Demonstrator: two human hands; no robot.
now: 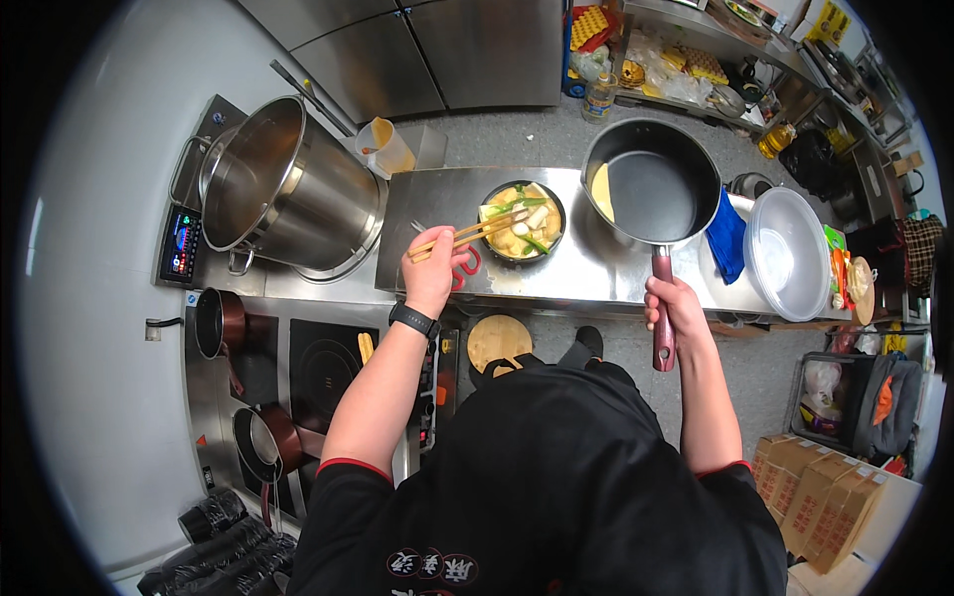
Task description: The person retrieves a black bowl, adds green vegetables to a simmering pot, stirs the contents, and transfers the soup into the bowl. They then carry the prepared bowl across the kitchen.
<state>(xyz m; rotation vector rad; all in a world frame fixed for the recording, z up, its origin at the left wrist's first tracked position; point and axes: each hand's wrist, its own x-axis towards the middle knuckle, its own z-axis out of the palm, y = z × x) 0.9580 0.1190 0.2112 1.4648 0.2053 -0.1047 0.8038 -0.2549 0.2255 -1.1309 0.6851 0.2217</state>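
Note:
My left hand (431,274) grips a pair of wooden chopsticks (471,235), whose tips reach into the food in a round black bowl (563,237). Green vegetables, white pieces and yellowish pieces (533,216) fill that bowl. In my right hand (677,302) is the dark red handle of a deep black saucepan (656,197), held above the steel counter. One flat, pale yellow piece (602,192) lies against the left of the pan's inside. Scissors with red handles (469,262) rest on the counter beside my left hand, partly hidden by it.
A large steel stockpot (328,201) stands left of the steel counter (440,197). Nearby are a plastic jug (391,153) and a hob with small saucepans (220,320). Rightward are a blue cloth (724,242) and translucent plastic bowls (788,253). A round wooden stool (498,339) stands below the counter.

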